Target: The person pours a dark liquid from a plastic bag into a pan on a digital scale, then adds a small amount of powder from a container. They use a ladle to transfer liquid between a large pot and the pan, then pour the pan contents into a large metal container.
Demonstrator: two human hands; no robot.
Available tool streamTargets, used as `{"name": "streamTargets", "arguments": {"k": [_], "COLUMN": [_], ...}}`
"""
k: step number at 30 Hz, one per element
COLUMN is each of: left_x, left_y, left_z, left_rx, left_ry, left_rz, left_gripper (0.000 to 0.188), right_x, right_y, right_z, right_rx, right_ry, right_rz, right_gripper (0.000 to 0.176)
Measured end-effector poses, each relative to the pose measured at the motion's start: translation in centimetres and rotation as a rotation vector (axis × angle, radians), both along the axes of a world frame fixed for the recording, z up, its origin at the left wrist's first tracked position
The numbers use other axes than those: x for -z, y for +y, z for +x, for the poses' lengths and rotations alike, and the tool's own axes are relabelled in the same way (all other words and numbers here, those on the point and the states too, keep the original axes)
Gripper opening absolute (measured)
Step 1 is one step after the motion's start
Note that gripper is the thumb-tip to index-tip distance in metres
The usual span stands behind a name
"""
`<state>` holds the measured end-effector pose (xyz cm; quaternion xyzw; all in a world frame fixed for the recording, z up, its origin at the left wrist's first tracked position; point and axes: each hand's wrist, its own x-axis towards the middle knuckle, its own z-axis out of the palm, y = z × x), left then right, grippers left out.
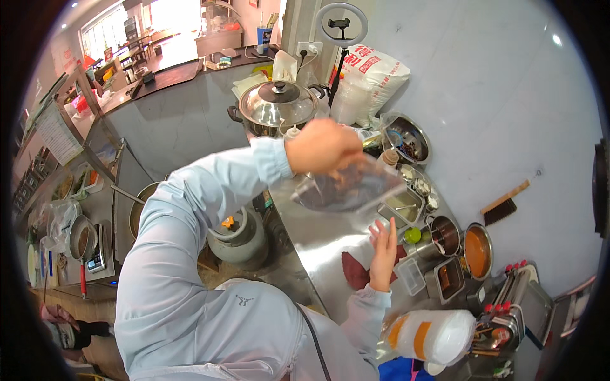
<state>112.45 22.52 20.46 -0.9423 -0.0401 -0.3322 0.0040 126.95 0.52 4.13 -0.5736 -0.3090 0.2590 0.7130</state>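
Note:
My left hand (326,146), blurred by motion, reaches across above the stainless steel counter (305,224) and grips a clear plastic bag (350,188). The bag hangs tilted in the air; what is inside it, if anything, is too blurred to tell. Lower and to the right, my right hand (382,257) is raised with its fingers apart, holding nothing. Behind that hand a dark red cloth (353,270) lies on the counter. A square metal pan with a utensil (405,207) and a green-topped item (412,235) sit just beyond it.
A lidded steel pot (279,107) stands at the counter's far end, near a ring light (341,25). Metal pots (444,233), an orange-filled bowl (478,251) and a clear plastic box (410,276) line the wall side. A gas cylinder (240,247) stands left of the counter.

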Motion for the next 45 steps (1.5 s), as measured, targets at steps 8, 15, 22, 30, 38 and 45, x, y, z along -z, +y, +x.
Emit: {"name": "streamTargets", "arguments": {"k": [8,15,22,30,38,45], "left_x": [-9.9,-8.5,-0.9,9.0,12.7,13.7], "left_y": [11.9,21.2,28.7,37.2,39.5,39.6], "left_z": [8.3,17.0,24.0,25.4,27.1,28.8], "left_rx": [-0.427,-0.527,-0.435,-0.648,-0.633,-0.510], "left_ry": [-0.075,-0.045,-0.003,0.272,0.267,0.183], "left_rz": [0.101,0.124,0.042,-0.021,-0.071,0.024], "left_gripper": [0.029,0.025,0.022,0.024,0.021,0.022], "right_x": [5.9,8.1,6.9,7.0,7.7,8.7], "right_y": [-0.7,-1.3,-0.3,2.6,4.4,4.4], "right_z": [0.8,-0.3,-0.8,-0.6,-1.4,-2.4], "right_rx": [-0.142,-0.063,0.127,0.252,0.280,0.308], "right_ry": [0.144,0.238,0.288,0.400,0.399,0.304], "right_rz": [-0.073,-0.048,-0.202,-0.228,-0.239,-0.242], "right_gripper": [0.037,0.034,0.031,0.033,0.031,0.033]}}
